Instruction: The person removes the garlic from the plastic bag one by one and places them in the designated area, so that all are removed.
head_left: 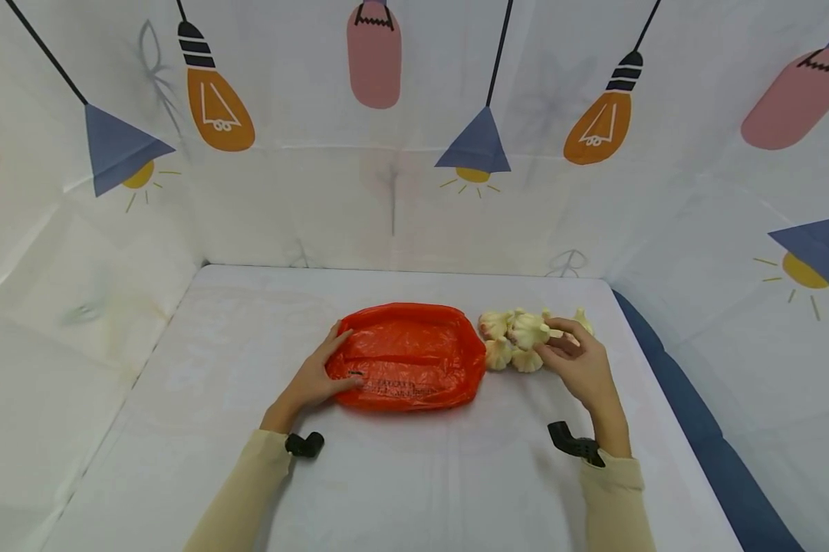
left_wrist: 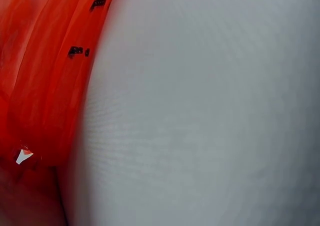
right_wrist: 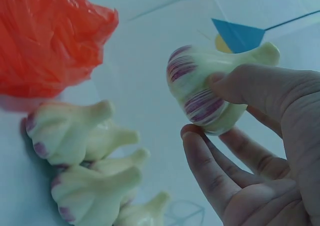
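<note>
A red plastic bag with black print lies at the middle of the table. My left hand rests on its left side, thumb and fingers spread apart and fairly straight. In the left wrist view only the bag's folds show, not the fingers. My right hand holds a garlic bulb between thumb and fingers. The bulb is pale with purple streaks, its stem pointing right in the right wrist view. Several other garlic bulbs sit clustered below it, close to the bag's right side.
The white table runs back to a hanging white sheet printed with lamps and bulbs. Something dark blue stands along the table's right edge. Each wrist wears a black camera mount, such as the right one.
</note>
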`<state>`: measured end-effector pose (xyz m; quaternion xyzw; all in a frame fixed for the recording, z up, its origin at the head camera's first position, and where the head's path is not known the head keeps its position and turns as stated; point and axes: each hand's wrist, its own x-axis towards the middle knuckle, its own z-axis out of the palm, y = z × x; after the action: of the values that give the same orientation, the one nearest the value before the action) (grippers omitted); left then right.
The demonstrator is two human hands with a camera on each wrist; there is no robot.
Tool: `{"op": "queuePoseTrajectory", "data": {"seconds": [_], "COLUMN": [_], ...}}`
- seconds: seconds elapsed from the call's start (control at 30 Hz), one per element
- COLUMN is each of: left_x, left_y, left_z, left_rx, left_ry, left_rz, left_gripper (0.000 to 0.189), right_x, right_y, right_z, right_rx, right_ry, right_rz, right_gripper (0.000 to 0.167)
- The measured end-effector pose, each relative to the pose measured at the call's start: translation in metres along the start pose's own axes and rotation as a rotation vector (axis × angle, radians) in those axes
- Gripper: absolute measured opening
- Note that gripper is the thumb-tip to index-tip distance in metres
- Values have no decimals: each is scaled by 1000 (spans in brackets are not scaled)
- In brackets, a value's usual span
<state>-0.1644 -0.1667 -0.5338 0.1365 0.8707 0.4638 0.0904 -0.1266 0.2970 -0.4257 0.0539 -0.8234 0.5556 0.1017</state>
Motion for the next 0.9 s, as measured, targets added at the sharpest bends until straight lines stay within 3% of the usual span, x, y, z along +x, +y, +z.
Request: {"op": "queuePoseTrajectory", "data": {"seconds": [0.43, 0.7, 0.9], "left_x": [1, 0, -1], "left_y": [-4, -4, -3], "left_z": [2, 2, 2], "left_rx": [-31, -62, -82], "left_ry": [26, 33, 35], "left_rz": [-15, -39, -53], "left_gripper": [100, 99, 98], "right_x": [-8, -13, -18], "right_y": [15, 28, 39], "right_z": [-23, -32, -40], "right_rx": [3, 132, 131], "right_ry": [94, 132, 162], "right_rz": [33, 94, 111], "right_gripper": [44, 43, 46]}}
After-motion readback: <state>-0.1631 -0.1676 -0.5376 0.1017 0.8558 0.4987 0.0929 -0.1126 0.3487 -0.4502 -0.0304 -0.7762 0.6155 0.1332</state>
